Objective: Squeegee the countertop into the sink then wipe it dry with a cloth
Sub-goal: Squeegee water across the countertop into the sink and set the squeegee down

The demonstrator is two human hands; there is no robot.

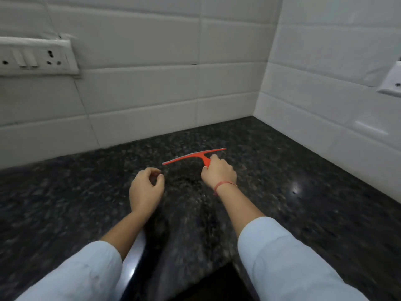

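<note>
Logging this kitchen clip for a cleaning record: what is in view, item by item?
squeegee: one, orange-red, on the countertop, handle in the right grip
countertop: one, dark speckled stone, filling the foreground
wall tiles: many, white, behind and right
switch panel: one, white, left wall
socket plate: one, white, right edge, cut off
wrist thread: one, red, right wrist
sleeves: two, pale, both forearms
left grip: one, bare hand, loosely curled, holding nothing
right grip: one, bare hand, holds the squeegee handle
</note>
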